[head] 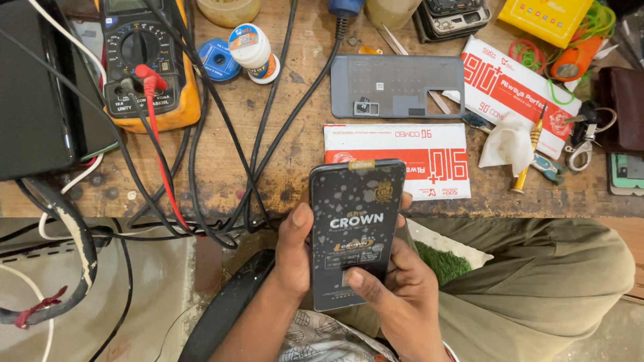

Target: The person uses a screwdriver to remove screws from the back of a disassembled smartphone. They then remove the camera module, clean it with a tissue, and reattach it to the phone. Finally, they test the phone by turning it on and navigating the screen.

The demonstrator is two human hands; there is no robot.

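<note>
Already, both the left hand and right hand grip a flat dark phone-sized printed package, unopened, while the grey plastic phone back cover lies apart on the worn wooden bench.

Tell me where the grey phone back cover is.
In the head view, the grey back cover lies on the wooden bench, upper centre-right, just above the red-and-white packet.
</note>
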